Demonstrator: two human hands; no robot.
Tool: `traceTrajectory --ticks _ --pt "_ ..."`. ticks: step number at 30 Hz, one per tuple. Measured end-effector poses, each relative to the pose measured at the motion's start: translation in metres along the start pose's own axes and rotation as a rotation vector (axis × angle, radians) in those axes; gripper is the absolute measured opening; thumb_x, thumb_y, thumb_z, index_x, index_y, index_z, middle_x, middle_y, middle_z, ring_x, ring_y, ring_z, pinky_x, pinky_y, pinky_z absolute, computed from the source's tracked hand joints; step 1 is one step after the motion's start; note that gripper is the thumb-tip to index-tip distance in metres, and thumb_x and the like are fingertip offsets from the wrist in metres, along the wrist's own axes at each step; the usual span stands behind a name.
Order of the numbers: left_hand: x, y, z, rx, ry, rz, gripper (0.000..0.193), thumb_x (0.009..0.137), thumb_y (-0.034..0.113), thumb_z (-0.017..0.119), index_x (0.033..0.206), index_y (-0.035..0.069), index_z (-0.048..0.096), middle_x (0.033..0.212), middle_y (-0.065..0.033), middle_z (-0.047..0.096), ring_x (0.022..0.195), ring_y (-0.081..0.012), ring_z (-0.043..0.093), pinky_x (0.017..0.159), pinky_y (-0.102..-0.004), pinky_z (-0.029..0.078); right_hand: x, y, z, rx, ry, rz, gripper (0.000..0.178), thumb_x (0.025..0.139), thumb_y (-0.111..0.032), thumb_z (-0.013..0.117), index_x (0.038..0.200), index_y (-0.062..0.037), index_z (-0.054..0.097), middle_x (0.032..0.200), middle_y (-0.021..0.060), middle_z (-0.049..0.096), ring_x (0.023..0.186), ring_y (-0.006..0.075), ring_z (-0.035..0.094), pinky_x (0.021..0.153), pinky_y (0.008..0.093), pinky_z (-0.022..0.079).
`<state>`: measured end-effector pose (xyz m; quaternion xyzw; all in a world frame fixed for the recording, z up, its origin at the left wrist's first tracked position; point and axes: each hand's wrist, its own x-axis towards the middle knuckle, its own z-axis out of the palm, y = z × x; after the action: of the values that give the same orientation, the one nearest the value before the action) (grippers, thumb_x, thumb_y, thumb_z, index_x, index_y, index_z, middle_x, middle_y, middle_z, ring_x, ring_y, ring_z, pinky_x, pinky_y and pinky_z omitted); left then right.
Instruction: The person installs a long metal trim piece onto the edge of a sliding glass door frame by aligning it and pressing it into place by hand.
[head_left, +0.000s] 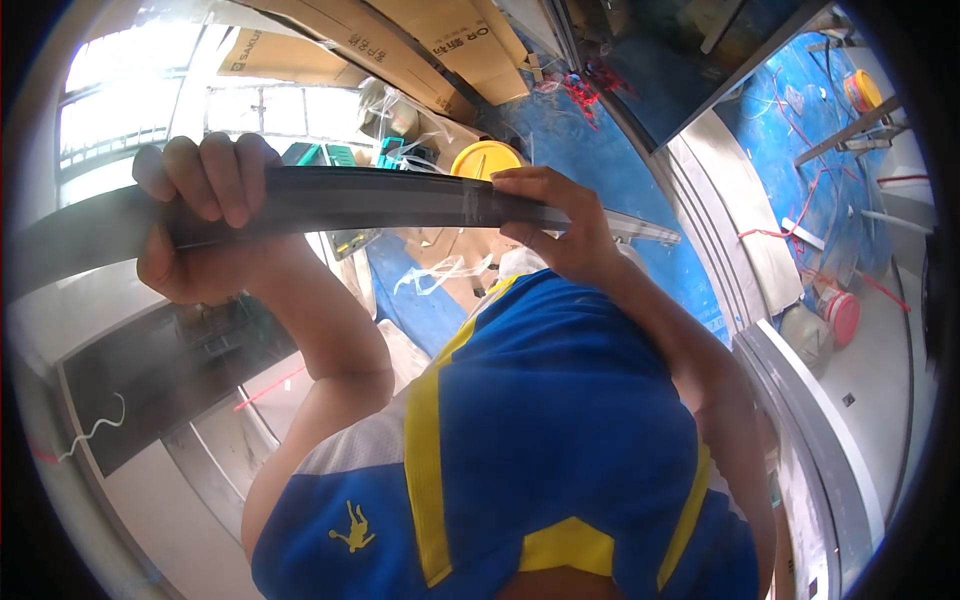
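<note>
A long dark grey strip, smooth and flat-faced like a trim profile, runs raised across the view from the left rim. My left hand is wrapped round it, fingers over the top edge and thumb below. Further right, my right hand grips the strip near its right end, fingertips on the upper edge and thumb underneath. A darker band crosses the strip just left of those fingertips. Past the right hand a thin pale metal bar shows; whether it joins the strip, I cannot tell.
Behind the strip lie a round yellow lid, green cases and brown cardboard. Blue sheeting covers the floor. A pale door track runs at right, with a red bucket beyond. A dark panel stands at left.
</note>
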<state>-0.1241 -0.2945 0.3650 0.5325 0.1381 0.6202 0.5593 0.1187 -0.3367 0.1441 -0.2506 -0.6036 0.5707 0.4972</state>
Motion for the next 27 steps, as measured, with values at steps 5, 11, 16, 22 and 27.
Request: traceTrajectory --ticks 5,11,16,22,27 --pt "-0.017 0.007 -0.014 -0.053 0.12 -0.001 0.022 0.082 0.024 0.052 0.096 0.007 0.054 0.072 -0.0038 0.042 0.061 -0.0143 0.039 0.06 -0.0304 0.035 -0.018 0.005 0.037 -0.14 0.128 -0.096 0.039 0.08 0.001 0.08 0.118 -0.0008 0.072 0.131 0.0185 0.064 0.118 0.0293 0.065 0.1 0.0368 0.053" --pt "-0.029 0.015 -0.029 -0.076 0.13 -0.016 0.022 0.071 0.021 0.062 0.086 0.014 0.047 0.069 0.0009 0.041 0.058 -0.0121 0.042 0.058 -0.026 0.039 -0.028 0.003 0.063 -0.031 0.24 -0.114 0.035 0.08 0.002 0.081 0.114 0.001 0.072 0.134 0.0189 0.062 0.116 0.0266 0.065 0.099 0.0344 0.053" --pt "-0.031 0.025 -0.034 -0.425 -0.036 0.039 0.02 0.065 0.02 0.067 0.084 0.017 0.059 0.062 0.0043 0.045 0.05 -0.0098 0.043 0.051 -0.0224 0.039 -0.021 -0.005 0.053 -0.096 -0.077 0.27 0.033 0.079 -0.009 0.085 0.107 -0.0001 0.07 0.098 0.0148 0.074 0.094 0.0176 0.072 0.087 0.0325 0.055" --pt "-0.06 0.042 -0.036 -0.19 0.174 -0.194 0.037 0.084 0.032 0.07 0.112 0.009 0.065 0.093 -0.003 0.062 0.084 -0.0193 0.055 0.085 -0.0377 0.043 -0.037 0.003 0.08 -0.335 0.115 0.092 0.025 0.08 -0.021 0.083 0.096 -0.0043 0.072 0.08 0.0088 0.073 0.071 0.0299 0.071 0.065 0.0362 0.054" --pt "-0.073 0.032 -0.038 -0.058 0.361 -0.198 0.029 0.098 0.038 0.046 0.094 0.011 0.058 0.076 0.0026 0.048 0.071 -0.0151 0.043 0.07 -0.0363 0.035 -0.043 0.011 0.093 -0.42 0.209 -0.132 0.039 0.076 -0.006 0.084 0.113 -0.0034 0.073 0.107 0.0147 0.074 0.091 0.0241 0.072 0.078 0.0315 0.055"
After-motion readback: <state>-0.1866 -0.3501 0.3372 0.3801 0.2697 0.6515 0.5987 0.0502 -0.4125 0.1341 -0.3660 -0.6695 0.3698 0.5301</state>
